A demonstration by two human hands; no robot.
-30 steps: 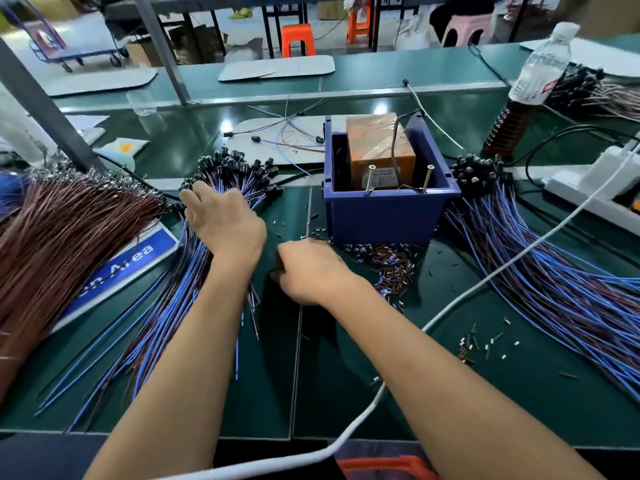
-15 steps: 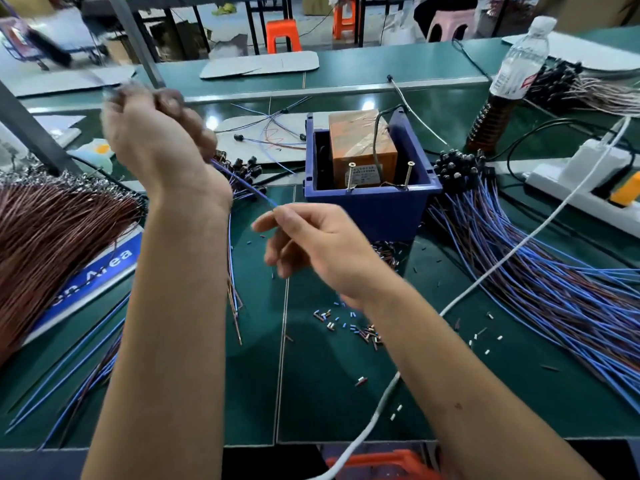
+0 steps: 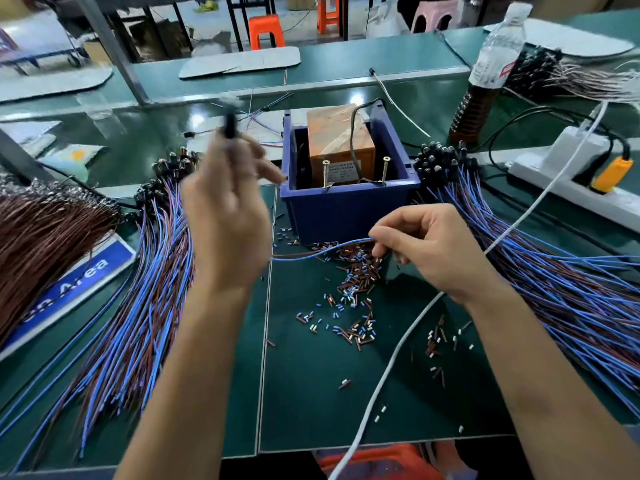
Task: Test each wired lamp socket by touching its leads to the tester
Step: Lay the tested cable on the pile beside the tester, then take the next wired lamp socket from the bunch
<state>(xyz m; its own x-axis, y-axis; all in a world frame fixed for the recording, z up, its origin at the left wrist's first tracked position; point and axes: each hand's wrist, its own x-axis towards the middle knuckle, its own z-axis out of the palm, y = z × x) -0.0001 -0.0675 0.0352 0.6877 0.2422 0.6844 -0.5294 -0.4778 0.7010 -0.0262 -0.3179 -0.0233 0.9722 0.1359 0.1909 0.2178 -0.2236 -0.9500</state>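
We judge the job partly done: a large pile of wired sockets (image 3: 138, 289) lies untested at left of the frame, another pile (image 3: 554, 271) at right, probably tested. Our left hand (image 3: 225, 216) holds one black socket (image 3: 229, 124) raised at upper centre, its fingers curled round it; our right hand (image 3: 426, 251) pinches that socket's blue and brown leads (image 3: 322, 252) just below the tester (image 3: 346, 174), a blue box with two upright screws, on the counter (image 3: 311, 393). The leads do not touch the screws yet. Half a second ago the left hand was higher and further left, and the right hand sat more centrally.
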